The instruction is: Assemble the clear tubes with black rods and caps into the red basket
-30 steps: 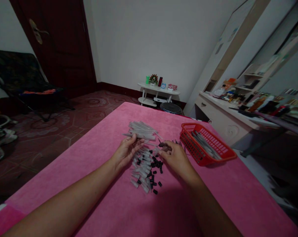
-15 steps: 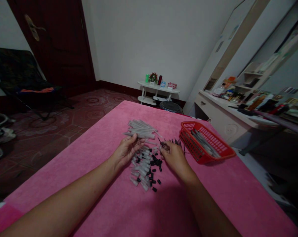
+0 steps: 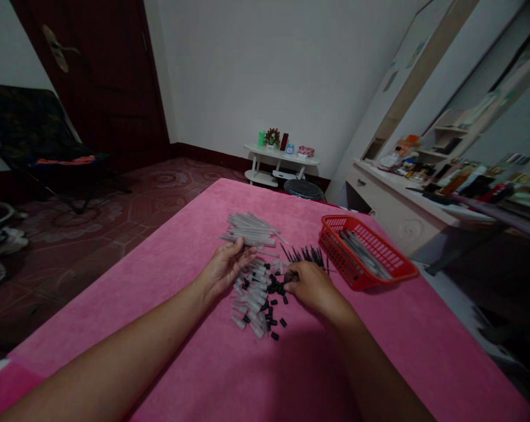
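Observation:
My left hand (image 3: 229,262) is closed with the thumb pressed on a translucent pen barrel (image 3: 226,238). Just beyond it lies a stack of similar clear barrels (image 3: 251,224). My right hand (image 3: 308,284) reaches down with bent fingers to a scatter of small black plugs (image 3: 273,319); whatever is between its fingertips is hidden. Between the hands spreads a pile of frosted clear caps (image 3: 251,299), with some black pieces mixed in. Thin dark pointed sticks (image 3: 308,254) lie behind my right hand.
A red plastic basket (image 3: 394,271) holding grey pen-like rods (image 3: 363,253) stands to the right on the pink tablecloth (image 3: 177,240). Farther right is a cluttered white dresser (image 3: 405,220). A round black stool (image 3: 304,189) and a low white shelf (image 3: 251,149) are beyond the table.
My right hand has come down toward me, from near the dark sticks to the black plugs. My left hand stays in place on the barrel.

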Motion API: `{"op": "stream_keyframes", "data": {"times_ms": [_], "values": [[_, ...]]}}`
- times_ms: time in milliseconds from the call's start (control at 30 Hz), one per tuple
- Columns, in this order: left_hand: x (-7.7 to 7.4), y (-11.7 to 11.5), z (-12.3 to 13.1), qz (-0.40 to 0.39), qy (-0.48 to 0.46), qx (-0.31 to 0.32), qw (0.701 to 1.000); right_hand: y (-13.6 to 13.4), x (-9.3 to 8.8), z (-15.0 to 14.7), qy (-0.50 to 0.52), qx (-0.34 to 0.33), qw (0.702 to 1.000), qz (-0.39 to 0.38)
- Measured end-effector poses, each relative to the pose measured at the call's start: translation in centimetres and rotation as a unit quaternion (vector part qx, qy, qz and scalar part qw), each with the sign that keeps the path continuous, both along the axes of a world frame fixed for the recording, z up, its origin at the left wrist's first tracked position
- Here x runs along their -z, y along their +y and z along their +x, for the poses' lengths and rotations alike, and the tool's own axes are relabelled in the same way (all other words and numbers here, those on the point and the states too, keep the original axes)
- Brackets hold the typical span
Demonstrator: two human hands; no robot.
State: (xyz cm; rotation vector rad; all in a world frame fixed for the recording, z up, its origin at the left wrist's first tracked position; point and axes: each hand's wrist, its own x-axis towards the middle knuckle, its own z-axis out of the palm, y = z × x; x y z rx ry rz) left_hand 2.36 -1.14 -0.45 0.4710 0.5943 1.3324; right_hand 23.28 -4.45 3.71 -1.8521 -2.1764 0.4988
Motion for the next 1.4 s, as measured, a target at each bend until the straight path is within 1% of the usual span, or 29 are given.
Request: {"op": "stream_keyframes", "data": {"times_ms": [33,100,167,233,367,533,600,700,933,1133,1200,1300,1400], "values": [[-0.1,-0.1,0.1,0.002,0.006,0.0,1.0,0.1,0.2,-0.1,0.029,0.006,0.999,0.014],[-0.3,-0.3,0.3,0.008,0.026,0.003,1.0,0.4,0.4,-0.5,0.125,0.023,0.991,0.035],[-0.5,-0.6,0.5,0.015,0.05,0.01,0.999,0.4,0.4,-1.1,0.245,0.044,0.968,0.032],[-0.7,-0.9,0.7,0.028,0.067,0.021,0.997,0.2,0.1,-1.9,0.331,0.046,0.942,0.032],[-0.7,-1.1,1.0,0.052,0.079,0.039,0.995,-0.5,-0.6,-2.9,0.394,0.013,0.917,0.061],[-0.4,-1.1,1.0,0.06,0.091,0.052,0.993,-0.9,-0.8,-3.4,0.464,0.041,0.885,0.021],[-0.3,-1.1,1.0,0.063,0.089,0.051,0.993,-0.9,-0.8,-3.6,0.468,0.043,0.882,0.026],[-0.3,-1.2,1.0,0.065,0.088,0.054,0.993,-0.9,-0.7,-3.8,0.454,0.041,0.889,0.041],[-1.0,-1.5,1.2,0.06,0.097,0.052,0.992,-0.9,-0.4,-3.7,0.427,0.035,0.901,0.066],[-0.5,-1.4,1.3,0.071,0.104,0.055,0.991,-0.9,-0.5,-3.5,0.337,0.016,0.931,0.137],[-0.4,-1.4,1.3,0.073,0.105,0.054,0.99,-0.9,-0.5,-3.5,0.319,0.009,0.935,0.154],[-0.4,-1.4,1.3,0.074,0.107,0.055,0.99,-0.9,-0.3,-3.5,0.322,0.01,0.934,0.157],[-0.5,-1.6,1.5,0.089,0.109,0.051,0.989,-1.0,0.0,-3.6,0.333,0.02,0.933,0.137]]}}
